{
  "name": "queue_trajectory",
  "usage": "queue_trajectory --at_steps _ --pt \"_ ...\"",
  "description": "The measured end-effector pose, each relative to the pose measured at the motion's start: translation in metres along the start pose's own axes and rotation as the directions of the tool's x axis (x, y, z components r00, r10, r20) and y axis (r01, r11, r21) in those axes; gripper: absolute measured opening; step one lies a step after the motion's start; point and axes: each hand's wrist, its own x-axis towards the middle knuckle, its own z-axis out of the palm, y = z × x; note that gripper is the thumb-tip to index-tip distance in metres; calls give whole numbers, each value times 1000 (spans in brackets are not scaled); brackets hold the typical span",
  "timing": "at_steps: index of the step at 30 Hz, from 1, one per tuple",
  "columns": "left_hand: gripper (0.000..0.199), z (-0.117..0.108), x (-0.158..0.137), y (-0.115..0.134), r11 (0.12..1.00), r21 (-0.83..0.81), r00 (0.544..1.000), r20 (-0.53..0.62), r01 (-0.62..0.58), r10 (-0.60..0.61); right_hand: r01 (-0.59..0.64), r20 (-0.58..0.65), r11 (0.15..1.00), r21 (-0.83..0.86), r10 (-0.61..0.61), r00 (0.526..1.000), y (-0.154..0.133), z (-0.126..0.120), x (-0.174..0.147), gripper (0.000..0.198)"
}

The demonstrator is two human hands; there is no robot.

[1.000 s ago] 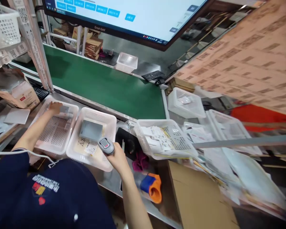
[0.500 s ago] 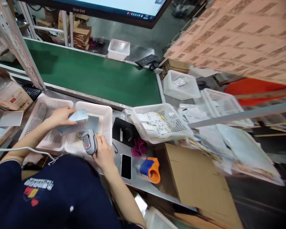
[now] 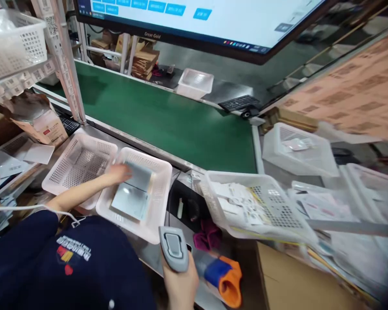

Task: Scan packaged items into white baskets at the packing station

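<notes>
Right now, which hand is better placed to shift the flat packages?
Probably the left hand: it is at the flat packages, while the right hand is occupied, gripping a handheld scanner.

I count one left hand (image 3: 120,173), one right hand (image 3: 185,280), two grey packets (image 3: 140,175) at eight o'clock, one scanner (image 3: 173,250) at six, and one monitor (image 3: 181,26) at twelve.

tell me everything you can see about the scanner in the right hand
The handheld scanner is grey and looks like hard plastic. Its head has a squared-off front and a rounded back, with a dark-outlined panel on top. The right hand grips it from beneath, hiding the handle. Its front points away from the person, and it appears beside the near right corner of the white basket; whether they touch cannot be told.
</notes>
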Motion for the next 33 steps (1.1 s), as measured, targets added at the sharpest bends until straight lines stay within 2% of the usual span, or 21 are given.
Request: queue_trajectory --at_steps 2,3,5,6,7,8,9,10,11,13,15,17,19,21,23,25,27,31,32,33 --pt "46 -16 -3 -50 979 -5 970 -132 203 -202 -56 25 998 0 56 998 8 1 3 53" --pt "56 -25 -7 -80 948 -5 927 -210 318 -312 -68 42 998 3 68 997 12 1 5 53" --pt "75 -38 -18 -140 842 -18 794 -323 539 -515 -71 50 997 17 70 996 16 2 11 49" --pt "86 -42 -25 -169 750 -32 703 -327 660 -632 -62 50 998 24 61 997 16 3 15 47" --pt "97 -44 -31 -196 670 -46 632 -291 740 -718 -47 51 998 29 45 998 14 4 18 46" --pt "106 -45 -37 -219 611 -55 587 -224 790 -778 -26 50 999 30 25 998 10 6 21 45" --pt "110 -45 -42 -238 576 -56 563 -156 816 -812 -3 49 1000 30 1 999 6 8 23 45" --pt "107 -46 -46 -253 572 -56 566 -96 818 -819 21 56 999 27 -22 998 0 10 25 44" --pt "98 -47 -48 -264 588 -55 585 -57 807 -809 43 68 999 27 -45 997 -7 13 27 43" --pt "67 -50 -51 -275 626 -57 625 -44 778 -780 80 62 996 36 -82 995 -20 20 28 41" --pt "47 -55 -53 -275 651 -65 647 -76 756 -759 111 35 992 52 -113 993 -31 26 28 37" --pt "48 -60 -58 -269 680 -87 667 -136 728 -732 140 14 986 87 -142 990 -39 32 29 35" --pt "51 -62 -65 -256 732 -112 709 -188 672 -680 164 57 978 129 -173 983 -47 34 32 36" --pt "50 -56 -70 -235 804 -184 771 -229 565 -594 201 139 966 164 -224 964 -58 35 37 39" --pt "47 -42 -70 -207 848 -385 834 -270 364 -481 274 215 943 187 -312 925 -74 36 43 36" --pt "47 -21 -67 -173 779 -614 882 -289 126 -371 362 247 911 199 -404 881 -93 38 51 32" --pt "53 4 -64 -135 673 -740 922 -268 -11 -280 413 252 889 196 -453 855 -108 41 60 32" --pt "72 47 -65 -72 557 -823 978 -191 -110 -88 392 262 900 193 -432 863 -116 47 75 39" --pt "76 54 -65 -63 557 -821 985 -172 -126 -30 372 256 906 201 -415 873 -112 47 76 41" --pt "79 58 -65 -58 595 -792 988 -156 -137 20 351 249 913 209 -397 884 -106 46 76 42"
